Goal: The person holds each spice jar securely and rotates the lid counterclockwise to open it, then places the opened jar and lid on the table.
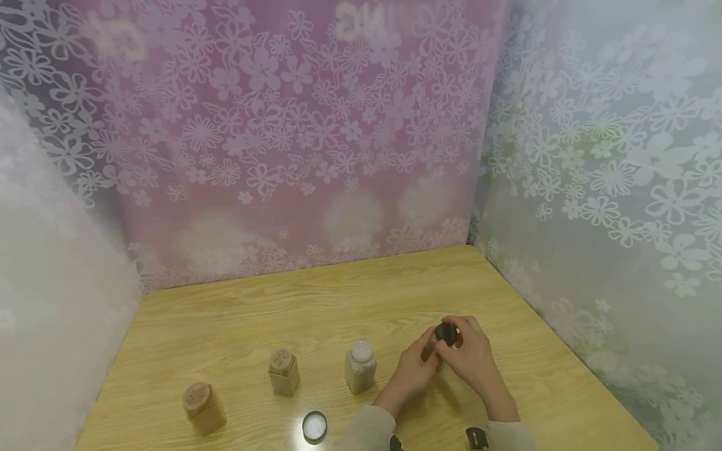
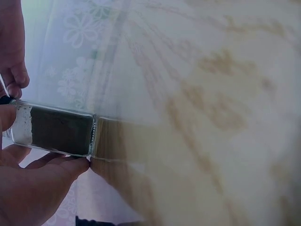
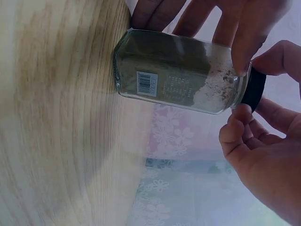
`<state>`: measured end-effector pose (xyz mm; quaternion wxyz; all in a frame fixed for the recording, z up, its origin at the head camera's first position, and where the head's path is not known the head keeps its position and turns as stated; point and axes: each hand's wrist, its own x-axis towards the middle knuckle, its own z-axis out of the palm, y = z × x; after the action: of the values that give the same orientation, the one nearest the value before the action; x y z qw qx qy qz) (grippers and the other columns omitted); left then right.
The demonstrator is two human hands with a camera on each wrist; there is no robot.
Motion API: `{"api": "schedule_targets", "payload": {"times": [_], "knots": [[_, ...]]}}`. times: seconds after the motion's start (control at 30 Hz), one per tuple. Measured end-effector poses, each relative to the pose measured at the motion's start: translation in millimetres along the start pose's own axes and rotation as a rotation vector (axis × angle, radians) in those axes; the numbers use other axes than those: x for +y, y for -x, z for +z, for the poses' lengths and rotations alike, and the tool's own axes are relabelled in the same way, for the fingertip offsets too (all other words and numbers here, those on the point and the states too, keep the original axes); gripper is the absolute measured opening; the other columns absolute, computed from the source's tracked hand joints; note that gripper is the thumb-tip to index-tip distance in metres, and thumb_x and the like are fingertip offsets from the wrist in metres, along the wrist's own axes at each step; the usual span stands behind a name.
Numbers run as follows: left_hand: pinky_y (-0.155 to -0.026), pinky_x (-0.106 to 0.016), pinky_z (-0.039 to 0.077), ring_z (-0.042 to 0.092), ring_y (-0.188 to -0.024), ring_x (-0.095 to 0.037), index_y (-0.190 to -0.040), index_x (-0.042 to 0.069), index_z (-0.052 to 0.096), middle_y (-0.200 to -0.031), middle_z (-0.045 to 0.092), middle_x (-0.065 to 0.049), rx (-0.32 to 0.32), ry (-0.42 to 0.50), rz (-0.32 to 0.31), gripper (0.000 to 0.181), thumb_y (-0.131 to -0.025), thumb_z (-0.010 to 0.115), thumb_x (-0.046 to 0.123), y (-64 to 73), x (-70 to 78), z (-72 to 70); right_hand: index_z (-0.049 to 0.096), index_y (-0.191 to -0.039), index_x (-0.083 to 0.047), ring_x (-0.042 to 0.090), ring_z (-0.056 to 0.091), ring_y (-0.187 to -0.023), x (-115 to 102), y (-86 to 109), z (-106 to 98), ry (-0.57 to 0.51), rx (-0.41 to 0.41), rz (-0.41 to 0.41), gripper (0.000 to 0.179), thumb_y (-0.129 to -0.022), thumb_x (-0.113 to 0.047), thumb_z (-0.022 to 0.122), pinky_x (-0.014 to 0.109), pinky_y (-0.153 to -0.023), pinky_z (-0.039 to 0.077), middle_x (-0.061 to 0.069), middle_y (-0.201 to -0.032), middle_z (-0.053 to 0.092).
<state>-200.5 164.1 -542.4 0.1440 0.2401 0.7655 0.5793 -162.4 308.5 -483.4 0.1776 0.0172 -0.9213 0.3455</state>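
A clear glass spice jar (image 3: 164,70) with dark greenish-brown powder and a small barcode label stands upright on the table. My left hand (image 1: 413,369) holds its body, fingers on one side and thumb near the neck. At the top, my right hand (image 1: 470,354) grips the black lid (image 3: 255,88) between thumb and fingers. The lid sits on the jar's mouth. In the left wrist view the dark powder (image 2: 61,130) shows through the glass, with a powder-smeared band above it.
Left of my hands stand a jar with a white shaker top (image 1: 361,369), a jar of tan powder (image 1: 284,374) and an orange-brown one (image 1: 205,410). A loose black-rimmed lid (image 1: 314,427) lies white side up near the front. Floral curtains (image 1: 316,138) enclose the wooden table (image 1: 237,319).
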Motion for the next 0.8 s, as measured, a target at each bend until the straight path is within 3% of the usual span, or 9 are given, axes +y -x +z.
{"api": "schedule_targets", "payload": {"times": [0.23, 0.57, 0.8], "knots": [[-0.109, -0.062, 0.04, 0.039, -0.142, -0.039, -0.156, 0.032, 0.03, -0.156, 0.04, -0.011, 0.016, -0.013, -0.019, 0.059, -0.103, 0.048, 0.049, -1.0, 0.6, 1.4, 0.058, -0.128, 0.0, 0.023, 0.05, -0.083, -0.1, 0.9, -1.7, -0.005, 0.008, -0.006, 0.046, -0.085, -0.009, 0.072, 0.021, -0.061, 0.044, 0.015, -0.111, 0.056], [-0.113, -0.056, 0.038, 0.038, -0.143, -0.034, -0.156, 0.031, 0.031, -0.156, 0.04, -0.007, 0.038, -0.034, -0.025, 0.059, -0.103, 0.046, 0.051, -0.4, 2.2, 2.1, 0.054, -0.124, 0.003, 0.018, 0.051, -0.081, 0.7, 6.2, -3.2, 0.009, 0.034, -0.005, 0.045, -0.084, -0.008, 0.072, 0.021, -0.063, 0.047, 0.014, -0.11, 0.056], [-0.111, -0.06, 0.037, 0.037, -0.143, -0.038, -0.156, 0.03, 0.031, -0.157, 0.039, -0.008, 0.039, -0.023, -0.024, 0.062, -0.102, 0.045, 0.055, -2.2, 0.1, 3.1, 0.051, -0.122, 0.003, 0.021, 0.057, -0.083, 5.8, 12.7, -4.5, -0.043, 0.018, 0.028, 0.049, -0.085, -0.013, 0.078, 0.02, -0.064, 0.051, 0.016, -0.111, 0.055]]}}
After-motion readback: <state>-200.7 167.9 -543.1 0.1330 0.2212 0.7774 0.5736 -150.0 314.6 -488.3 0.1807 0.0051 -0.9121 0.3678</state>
